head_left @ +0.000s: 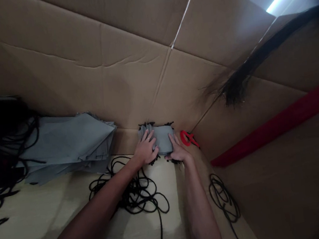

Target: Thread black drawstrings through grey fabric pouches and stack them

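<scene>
A small stack of grey fabric pieces (162, 138) with black cord ends sticking out at its corners lies at the centre of the view. My left hand (146, 148) grips its left side, fingers spread over the top sheets. My right hand (178, 151) presses on its lower right corner, thumb along the edge. A tangle of thin black cord (136, 189) lies under my left forearm. A red plastic clamp (188, 138) sits just beyond my right hand, apart from it.
A larger pile of grey fabric (68, 143) with black cords lies to the left, and another coil of black cord (223, 199) lies to the right. Cardboard walls (103, 52) surround the pale work surface (26, 203). A red strip (277, 119) and a dark bundle (234, 90) are on the right.
</scene>
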`<action>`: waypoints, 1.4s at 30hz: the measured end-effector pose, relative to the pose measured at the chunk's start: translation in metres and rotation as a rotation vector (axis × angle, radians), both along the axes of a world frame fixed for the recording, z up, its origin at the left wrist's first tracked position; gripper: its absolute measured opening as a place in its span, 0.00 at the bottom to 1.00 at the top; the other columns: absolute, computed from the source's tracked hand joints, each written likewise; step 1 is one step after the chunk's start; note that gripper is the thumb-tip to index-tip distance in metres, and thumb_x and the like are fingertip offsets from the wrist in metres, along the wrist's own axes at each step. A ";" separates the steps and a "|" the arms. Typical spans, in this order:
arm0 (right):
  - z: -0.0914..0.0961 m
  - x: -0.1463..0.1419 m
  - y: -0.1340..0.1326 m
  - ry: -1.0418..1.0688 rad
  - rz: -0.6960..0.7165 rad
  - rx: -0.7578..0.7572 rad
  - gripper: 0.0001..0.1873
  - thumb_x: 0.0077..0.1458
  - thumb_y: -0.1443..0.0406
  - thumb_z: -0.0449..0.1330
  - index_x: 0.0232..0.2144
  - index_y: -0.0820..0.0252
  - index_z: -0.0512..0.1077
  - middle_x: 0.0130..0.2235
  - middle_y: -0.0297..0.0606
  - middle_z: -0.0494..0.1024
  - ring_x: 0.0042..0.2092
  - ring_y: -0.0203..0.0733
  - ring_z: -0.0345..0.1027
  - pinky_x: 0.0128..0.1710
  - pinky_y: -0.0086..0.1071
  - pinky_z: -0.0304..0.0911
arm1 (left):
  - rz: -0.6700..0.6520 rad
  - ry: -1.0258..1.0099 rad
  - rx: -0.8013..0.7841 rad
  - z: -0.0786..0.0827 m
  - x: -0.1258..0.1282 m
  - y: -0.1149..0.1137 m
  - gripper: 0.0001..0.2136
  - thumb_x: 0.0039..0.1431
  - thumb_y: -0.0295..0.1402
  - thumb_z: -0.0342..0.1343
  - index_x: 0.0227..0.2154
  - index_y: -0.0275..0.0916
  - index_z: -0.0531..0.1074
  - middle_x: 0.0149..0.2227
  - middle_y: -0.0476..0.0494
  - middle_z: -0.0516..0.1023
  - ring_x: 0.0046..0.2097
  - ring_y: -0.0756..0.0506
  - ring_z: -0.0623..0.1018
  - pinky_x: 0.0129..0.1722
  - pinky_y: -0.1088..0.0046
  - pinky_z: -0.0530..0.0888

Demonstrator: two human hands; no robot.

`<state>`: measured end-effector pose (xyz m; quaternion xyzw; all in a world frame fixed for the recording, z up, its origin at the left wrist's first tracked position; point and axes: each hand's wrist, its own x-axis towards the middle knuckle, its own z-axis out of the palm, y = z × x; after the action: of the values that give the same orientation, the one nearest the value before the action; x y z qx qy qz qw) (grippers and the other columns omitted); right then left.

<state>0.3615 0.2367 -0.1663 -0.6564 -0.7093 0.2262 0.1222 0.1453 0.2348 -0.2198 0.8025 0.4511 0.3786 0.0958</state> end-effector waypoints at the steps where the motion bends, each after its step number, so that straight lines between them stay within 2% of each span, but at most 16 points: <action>1: 0.000 0.001 0.001 -0.002 0.007 0.000 0.31 0.68 0.57 0.66 0.69 0.55 0.66 0.74 0.49 0.62 0.70 0.63 0.62 0.68 0.64 0.62 | 0.002 -0.008 0.001 -0.005 -0.002 0.001 0.16 0.69 0.33 0.56 0.56 0.33 0.77 0.74 0.27 0.64 0.78 0.26 0.55 0.71 0.39 0.66; 4: -0.001 0.005 0.003 -0.008 0.021 0.002 0.31 0.68 0.57 0.67 0.68 0.55 0.67 0.72 0.49 0.64 0.69 0.62 0.64 0.66 0.63 0.64 | 0.009 -0.035 0.007 -0.016 -0.004 0.001 0.17 0.70 0.32 0.57 0.59 0.33 0.74 0.75 0.28 0.61 0.78 0.28 0.56 0.72 0.43 0.65; 7: -0.001 0.006 0.004 -0.018 0.028 0.006 0.28 0.68 0.57 0.66 0.66 0.56 0.69 0.69 0.48 0.69 0.65 0.59 0.69 0.63 0.60 0.69 | 0.026 -0.055 0.015 -0.022 -0.003 0.002 0.20 0.71 0.35 0.62 0.62 0.37 0.73 0.73 0.32 0.64 0.73 0.29 0.65 0.69 0.39 0.67; 10: 0.001 0.004 0.003 -0.036 0.032 0.007 0.27 0.68 0.57 0.66 0.65 0.57 0.70 0.68 0.48 0.70 0.64 0.58 0.70 0.62 0.59 0.70 | 0.042 -0.062 0.017 -0.024 -0.003 0.004 0.21 0.71 0.38 0.63 0.63 0.39 0.73 0.68 0.34 0.70 0.66 0.32 0.73 0.64 0.42 0.73; 13: 0.005 0.000 -0.001 -0.060 0.030 0.001 0.27 0.68 0.56 0.66 0.65 0.57 0.70 0.68 0.48 0.70 0.64 0.58 0.70 0.63 0.59 0.69 | 0.046 -0.050 0.003 -0.020 -0.004 0.004 0.20 0.71 0.38 0.62 0.62 0.38 0.73 0.65 0.34 0.74 0.61 0.34 0.77 0.60 0.46 0.78; 17: 0.018 -0.007 -0.006 -0.089 0.030 -0.011 0.26 0.68 0.56 0.66 0.63 0.58 0.71 0.65 0.48 0.73 0.61 0.56 0.73 0.60 0.57 0.72 | 0.044 -0.007 -0.045 0.000 -0.008 0.004 0.19 0.72 0.39 0.62 0.61 0.38 0.73 0.62 0.35 0.76 0.58 0.36 0.79 0.56 0.49 0.80; 20: 0.034 -0.011 -0.007 -0.121 0.035 -0.017 0.25 0.68 0.56 0.67 0.62 0.58 0.72 0.65 0.48 0.73 0.61 0.55 0.73 0.59 0.56 0.73 | 0.044 0.030 -0.081 0.024 -0.013 0.003 0.19 0.72 0.39 0.62 0.60 0.38 0.74 0.61 0.35 0.76 0.57 0.37 0.80 0.55 0.51 0.81; 24: 0.057 -0.019 -0.010 -0.183 0.033 0.003 0.30 0.66 0.54 0.69 0.65 0.56 0.70 0.69 0.49 0.68 0.65 0.60 0.69 0.64 0.61 0.67 | 0.095 0.038 -0.092 0.060 -0.029 -0.008 0.20 0.72 0.39 0.62 0.61 0.38 0.73 0.62 0.35 0.76 0.58 0.36 0.80 0.56 0.50 0.80; 26: 0.067 -0.024 -0.015 -0.209 0.035 0.035 0.31 0.66 0.54 0.69 0.66 0.55 0.69 0.71 0.49 0.66 0.67 0.61 0.66 0.66 0.63 0.64 | 0.130 0.036 -0.092 0.076 -0.049 -0.019 0.20 0.72 0.39 0.62 0.62 0.38 0.73 0.63 0.34 0.75 0.59 0.36 0.79 0.57 0.49 0.79; 29: 0.073 -0.038 -0.029 -0.200 0.097 0.106 0.31 0.67 0.56 0.67 0.68 0.55 0.68 0.72 0.49 0.64 0.70 0.63 0.63 0.68 0.65 0.61 | 0.179 0.059 -0.114 0.096 -0.098 -0.040 0.20 0.72 0.39 0.61 0.62 0.39 0.73 0.64 0.34 0.74 0.60 0.35 0.78 0.59 0.47 0.78; 32: 0.066 -0.069 -0.048 -0.136 0.241 0.156 0.25 0.69 0.58 0.65 0.64 0.57 0.70 0.68 0.48 0.70 0.65 0.58 0.69 0.64 0.60 0.68 | 0.219 0.133 -0.201 0.109 -0.160 -0.060 0.20 0.71 0.39 0.62 0.61 0.37 0.73 0.62 0.34 0.77 0.63 0.34 0.77 0.63 0.46 0.74; 33: 0.060 -0.083 -0.055 -0.112 0.297 0.151 0.22 0.70 0.58 0.65 0.62 0.57 0.72 0.65 0.47 0.73 0.62 0.55 0.72 0.61 0.56 0.71 | 0.230 0.164 -0.243 0.111 -0.181 -0.065 0.23 0.68 0.38 0.65 0.62 0.37 0.74 0.62 0.32 0.78 0.64 0.32 0.76 0.65 0.49 0.73; 35: 0.046 -0.117 -0.067 -0.074 0.426 0.102 0.17 0.70 0.58 0.64 0.56 0.60 0.76 0.57 0.45 0.79 0.54 0.49 0.77 0.55 0.50 0.76 | 0.226 0.226 -0.340 0.110 -0.215 -0.074 0.29 0.56 0.36 0.72 0.61 0.38 0.75 0.59 0.32 0.81 0.62 0.30 0.78 0.63 0.55 0.74; 38: 0.019 -0.171 -0.083 -0.058 0.557 0.053 0.15 0.71 0.58 0.64 0.53 0.61 0.76 0.53 0.43 0.81 0.50 0.46 0.79 0.51 0.46 0.78 | 0.157 0.281 -0.452 0.101 -0.246 -0.080 0.37 0.40 0.31 0.78 0.58 0.41 0.78 0.60 0.37 0.82 0.60 0.33 0.80 0.60 0.63 0.76; 40: 0.002 -0.201 -0.089 -0.069 0.606 0.046 0.17 0.70 0.58 0.65 0.54 0.61 0.76 0.54 0.43 0.80 0.50 0.47 0.79 0.51 0.47 0.78 | 0.124 0.287 -0.476 0.094 -0.257 -0.079 0.35 0.44 0.31 0.78 0.58 0.42 0.78 0.63 0.39 0.79 0.62 0.35 0.79 0.62 0.62 0.75; 42: -0.011 -0.222 -0.092 -0.089 0.610 0.056 0.17 0.70 0.58 0.65 0.56 0.60 0.75 0.56 0.44 0.80 0.52 0.48 0.78 0.53 0.48 0.77 | 0.117 0.283 -0.474 0.089 -0.265 -0.076 0.25 0.58 0.35 0.73 0.57 0.40 0.77 0.63 0.38 0.78 0.63 0.36 0.78 0.64 0.54 0.74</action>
<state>0.1393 0.1448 -0.1777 -0.4188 -0.8842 0.2037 0.0354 -0.1199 0.1585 -0.1310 0.7752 0.5815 0.1518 0.1947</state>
